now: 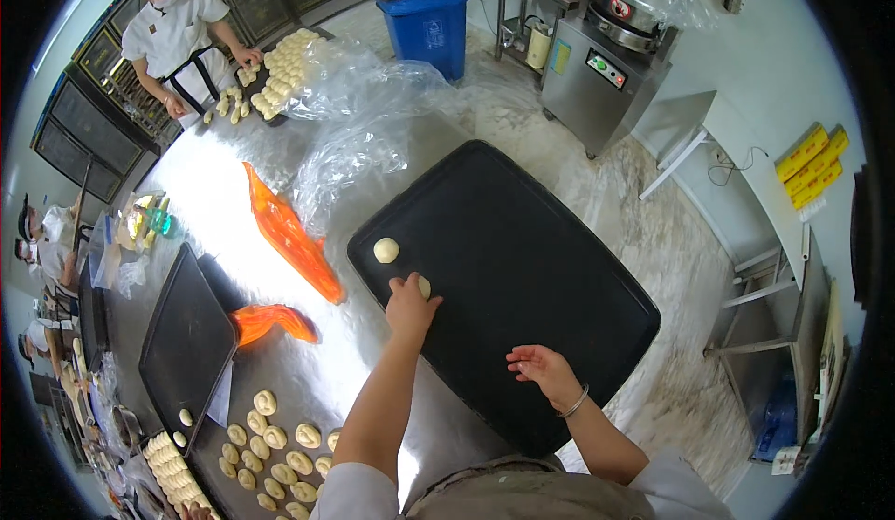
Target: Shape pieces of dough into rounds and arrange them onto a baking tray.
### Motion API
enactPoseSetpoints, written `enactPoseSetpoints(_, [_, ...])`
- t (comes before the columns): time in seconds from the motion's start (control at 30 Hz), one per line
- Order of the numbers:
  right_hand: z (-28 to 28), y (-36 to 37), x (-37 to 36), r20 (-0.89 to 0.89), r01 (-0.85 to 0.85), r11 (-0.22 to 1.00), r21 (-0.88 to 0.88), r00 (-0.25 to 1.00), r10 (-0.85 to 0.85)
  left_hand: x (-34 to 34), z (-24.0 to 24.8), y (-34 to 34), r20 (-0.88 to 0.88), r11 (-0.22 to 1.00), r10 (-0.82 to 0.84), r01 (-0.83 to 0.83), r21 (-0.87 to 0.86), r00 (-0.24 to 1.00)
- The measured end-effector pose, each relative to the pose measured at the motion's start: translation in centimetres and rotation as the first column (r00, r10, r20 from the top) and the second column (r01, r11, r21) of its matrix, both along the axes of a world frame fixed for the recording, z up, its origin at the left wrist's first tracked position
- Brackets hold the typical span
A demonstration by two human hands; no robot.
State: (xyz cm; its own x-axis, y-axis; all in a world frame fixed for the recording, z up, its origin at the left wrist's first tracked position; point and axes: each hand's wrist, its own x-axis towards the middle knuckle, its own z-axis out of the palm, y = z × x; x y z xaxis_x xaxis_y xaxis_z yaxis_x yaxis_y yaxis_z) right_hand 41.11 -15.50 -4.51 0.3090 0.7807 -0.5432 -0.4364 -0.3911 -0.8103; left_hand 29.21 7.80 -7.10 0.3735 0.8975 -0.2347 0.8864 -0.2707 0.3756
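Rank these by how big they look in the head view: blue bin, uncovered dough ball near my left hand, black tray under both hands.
1. Black tray
2. Blue bin
3. Uncovered dough ball
The bin stands farther off, so its real size is unsure.

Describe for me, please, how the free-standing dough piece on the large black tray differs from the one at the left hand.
The free-standing dough piece shows its whole round outline, while the held piece is partly hidden by the left hand. No hand touches the free-standing dough piece; fingers grip the held piece. Both are pale and lie within the outline of the large black tray.
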Motion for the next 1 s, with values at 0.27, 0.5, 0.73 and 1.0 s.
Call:
enactPoseSetpoints(0.27, [0.1,8.6,-2.9,0.561,-0.289,0.957,0.014,0.795,0.232,-11.5,3.0,-7.0,0.491,0.967,0.230,-0.256,-0.014,0.840])
enactPoseSetpoints(0.5, [0.5,18.9,-15.9,0.742,-0.809,0.579,0.100,0.448,0.499,-24.9,2.4,-21.2,0.489,0.812,0.582,-0.428,-0.397,0.650])
enactPoseSetpoints(0.73, [-5.6,26.5,-37.1,0.858,-0.961,0.277,-0.021,0.125,0.498,-31.8,5.1,-23.3,0.612,0.473,0.791,-0.626,-0.620,-0.009])
enactPoseSetpoints(1.0, [-9.1,34.0,-46.5,0.922,-0.914,0.167,-0.370,-0.340,0.184,-39.8,5.3,-16.1,0.403,0.460,0.510,-0.156,-0.874,-0.760])
